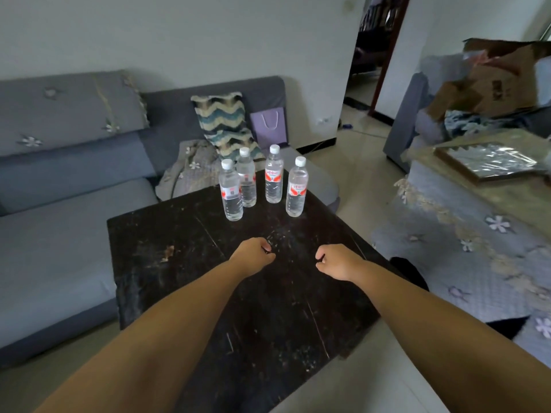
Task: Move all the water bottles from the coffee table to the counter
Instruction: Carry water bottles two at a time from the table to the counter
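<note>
Four water bottles standing upright at twelve o'clock on the dark bench [185, 281], clustered toward its far edge, none lifted yet. Nearest-left bottle [230, 190] just in front of the rear-left bottle [246, 177], the pair almost touching; rear-right bottle [274, 175] a little apart at one o'clock of them; front-right bottle [296, 187] alone near the bench's right edge. All clear plastic, white screw caps on, red-and-white labels round the middle, apparently full or nearly so, probably heavy enough to sit steady and need a firm wrap rather than a fingertip pinch. Left hand [253, 255] at eleven o'clock of the view's centre, right hand [335, 262] at one o'clock, both hovering over the scratched benchtop well short of the bottles, fingers curled into loose fists, clenched on nothing. Both arms stretched forward side by side, likely lined up to take a bottle in each hand. Grey sofa [68, 180] running along nine o'clock, patterned cushion [222, 120] and a purple paper bag [268, 126] behind the bottles. No counter clearly identifiable in this view; cloth-covered surface with a framed item at three o'clock, its role uncertain.
</note>
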`<action>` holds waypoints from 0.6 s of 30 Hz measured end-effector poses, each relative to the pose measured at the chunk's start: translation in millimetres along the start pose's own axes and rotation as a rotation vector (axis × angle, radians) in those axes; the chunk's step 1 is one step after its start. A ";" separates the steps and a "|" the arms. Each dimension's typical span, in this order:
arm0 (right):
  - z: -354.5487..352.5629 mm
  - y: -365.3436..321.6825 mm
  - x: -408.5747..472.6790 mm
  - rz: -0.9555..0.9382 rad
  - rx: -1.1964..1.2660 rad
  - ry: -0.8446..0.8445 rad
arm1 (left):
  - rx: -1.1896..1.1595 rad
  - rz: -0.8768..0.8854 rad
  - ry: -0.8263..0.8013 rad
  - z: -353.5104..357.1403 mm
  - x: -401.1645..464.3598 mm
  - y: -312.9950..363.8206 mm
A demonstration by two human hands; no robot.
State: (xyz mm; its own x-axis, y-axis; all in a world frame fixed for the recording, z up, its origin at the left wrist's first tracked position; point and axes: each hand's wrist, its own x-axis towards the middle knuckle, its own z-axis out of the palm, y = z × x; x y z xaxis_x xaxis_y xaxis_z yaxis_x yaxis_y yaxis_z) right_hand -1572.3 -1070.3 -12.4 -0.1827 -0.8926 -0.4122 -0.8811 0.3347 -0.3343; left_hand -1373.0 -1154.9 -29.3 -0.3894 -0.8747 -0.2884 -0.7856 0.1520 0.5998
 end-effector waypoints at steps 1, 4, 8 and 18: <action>-2.4 1.3 13.4 0.004 0.005 -0.010 | -0.012 -0.008 -0.006 -0.3 11.5 0.2; -12.1 4.6 49.4 -0.011 -0.010 -0.017 | -0.041 -0.026 -0.007 -0.8 41.9 2.3; -28.5 9.6 112.9 -0.003 0.024 -0.011 | -0.092 -0.055 -0.020 -5.3 92.7 13.4; -15.2 25.5 269.2 0.083 0.470 0.180 | -0.423 -0.328 0.119 10.5 245.2 23.5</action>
State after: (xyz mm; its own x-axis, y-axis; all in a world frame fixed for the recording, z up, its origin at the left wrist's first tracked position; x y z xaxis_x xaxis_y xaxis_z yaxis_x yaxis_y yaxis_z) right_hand -1650.6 -1306.7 -119.0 -0.3528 -0.8813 -0.3145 -0.5763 0.4694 -0.6690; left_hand -1492.0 -1361.0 -93.9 -0.0802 -0.8951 -0.4385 -0.5850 -0.3139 0.7478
